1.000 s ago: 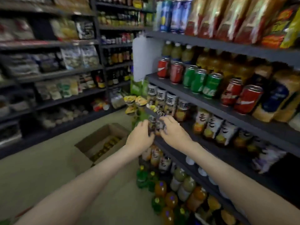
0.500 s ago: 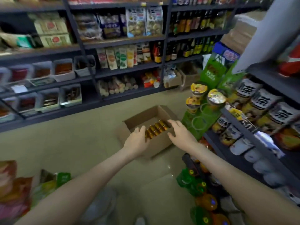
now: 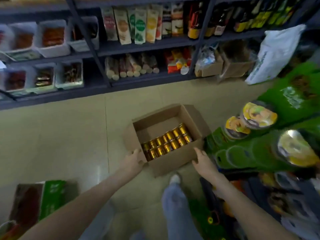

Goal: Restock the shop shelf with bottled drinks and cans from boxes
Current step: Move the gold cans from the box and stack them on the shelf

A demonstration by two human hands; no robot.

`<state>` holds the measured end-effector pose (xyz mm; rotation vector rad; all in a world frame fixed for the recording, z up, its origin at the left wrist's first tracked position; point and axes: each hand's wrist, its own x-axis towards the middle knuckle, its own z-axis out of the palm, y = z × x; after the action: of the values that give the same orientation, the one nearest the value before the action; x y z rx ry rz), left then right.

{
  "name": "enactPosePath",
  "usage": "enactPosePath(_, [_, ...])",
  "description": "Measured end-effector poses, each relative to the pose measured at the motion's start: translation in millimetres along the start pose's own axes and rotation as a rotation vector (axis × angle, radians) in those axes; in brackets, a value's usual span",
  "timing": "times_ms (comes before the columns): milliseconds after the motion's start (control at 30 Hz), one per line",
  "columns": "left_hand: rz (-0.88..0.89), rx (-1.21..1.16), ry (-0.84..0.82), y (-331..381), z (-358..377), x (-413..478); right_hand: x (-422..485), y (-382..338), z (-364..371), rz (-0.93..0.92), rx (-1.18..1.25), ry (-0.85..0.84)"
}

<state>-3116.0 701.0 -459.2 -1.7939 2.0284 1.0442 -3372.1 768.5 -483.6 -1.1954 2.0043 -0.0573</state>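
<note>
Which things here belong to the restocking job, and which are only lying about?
Job: box, gold cans, left hand, right hand.
Lying about: white bag, green carton, yellow-lidded tubs.

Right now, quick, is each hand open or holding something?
Left hand: open, fingers at the corner of the box.
Right hand: open, holding nothing.

Pale beige floor tiles (image 3: 52, 135) fill the middle of the frame, faintly glossy. Dark metal shelving (image 3: 147, 46) runs across the top, with white bins (image 3: 52, 49) at upper left and snack packets (image 3: 138, 23) at upper centre. A green display stand (image 3: 242, 149) crowds the right edge.
</note>
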Motion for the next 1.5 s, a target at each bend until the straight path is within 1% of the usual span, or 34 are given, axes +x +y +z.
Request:
enactPosePath(100, [-0.077,-0.023,-0.016,-3,16,74,75,10,9,0.018,-0.077,-0.107])
enactPosePath(200, [-0.131,-0.041,-0.069,-15,62,157,150,18,40,0.019,-0.14,-0.209])
enactPosePath(333, [-0.165,-0.062,-0.169,-36,152,275,269,37,119,-0.015,-0.154,-0.313])
enactPosePath(433, [-0.171,-0.074,-0.205,-55,230,358,362,62,196,-0.109,-0.196,-0.316])
enactPosePath(533, [-0.182,-0.088,-0.197,-72,296,423,436,79,260,-0.239,-0.367,-0.319])
enactPosePath(600, [-0.22,-0.071,-0.191,-83,330,454,467,85,294,-0.326,-0.514,-0.339])
enactPosePath(667, [-0.275,-0.042,-0.233,-94,355,477,486,90,321,-0.356,-0.642,-0.371])
enactPosePath(733, [-0.28,0.045,-0.284,-101,368,488,496,92,338,-0.349,-0.754,-0.412])
enactPosePath(800, [-0.202,0.168,-0.269,-105,372,491,505,92,345,-0.342,-0.793,-0.41])
enactPosePath(867, [-0.141,0.217,-0.229,-105,371,492,513,87,346,-0.346,-0.813,-0.403])
enactPosePath(967, [-0.18,0.174,-0.2,-101,370,493,517,81,344,-0.379,-0.778,-0.395])
enactPosePath(1033, [-0.245,0.086,-0.194,-101,367,490,511,84,344,-0.415,-0.691,-0.346])
enactPosePath(1100, [-0.348,-0.091,-0.164,-104,359,484,502,87,343,-0.446,-0.597,-0.307])
enactPosePath(1167, [-0.406,-0.243,-0.134,-108,347,475,496,83,340,-0.443,-0.515,-0.3])
enactPosePath(1233, [-0.392,-0.321,-0.092,-108,333,463,495,76,337,-0.449,-0.5,-0.32])
enactPosePath(1333, [-0.309,-0.379,-0.025,-100,301,439,488,64,334,-0.533,-0.495,-0.373])
enactPosePath(1367, [-0.286,-0.414,-0.003,-99,289,432,483,61,332,-0.554,-0.467,-0.367])
enactPosePath(1433, [-0.251,-0.503,0.067,-101,260,419,469,53,320,-0.54,-0.343,-0.283])
enactPosePath(1500, [-0.255,-0.608,0.123,-107,225,406,450,41,296,-0.465,-0.193,-0.166])
